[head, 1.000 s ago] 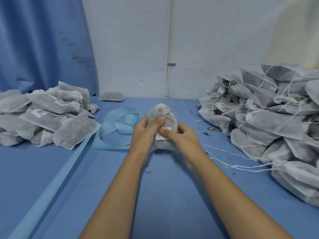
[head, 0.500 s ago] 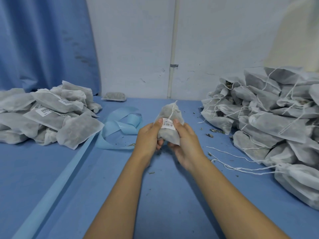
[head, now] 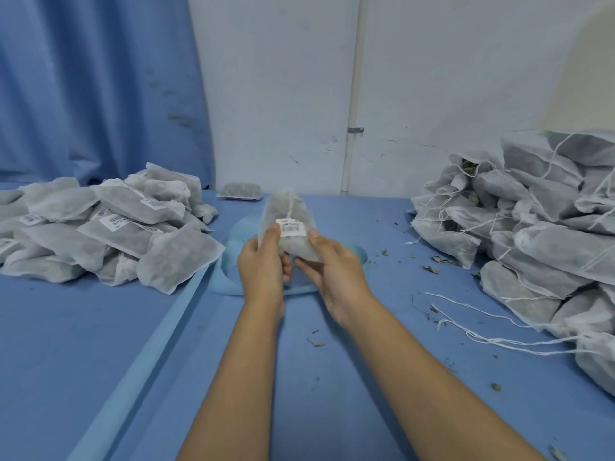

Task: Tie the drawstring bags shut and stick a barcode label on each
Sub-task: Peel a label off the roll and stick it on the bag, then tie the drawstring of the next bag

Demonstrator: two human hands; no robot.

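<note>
I hold one grey drawstring bag [head: 286, 211] upright above the middle of the blue table. A white barcode label [head: 290, 227] sits on its front, with the white drawstring hanging down to it. My left hand [head: 264, 264] grips the bag's left side, thumb beside the label. My right hand [head: 332, 267] grips the right side and bottom, thumb at the label's right edge. A pile of labelled bags [head: 109, 227] lies at the left. A pile of bags with loose strings [head: 539, 227] lies at the right.
A light blue strip of label backing [head: 229, 281] curls on the blue table [head: 332, 377] behind my hands and runs toward the near left. A single small bag [head: 241, 190] lies by the back wall. Herb crumbs and loose white strings [head: 482, 331] lie at the right.
The label went from being pressed on under my right fingers to fully showing. Both hands turned the bag upright and raised it, thumbs now flanking the label.
</note>
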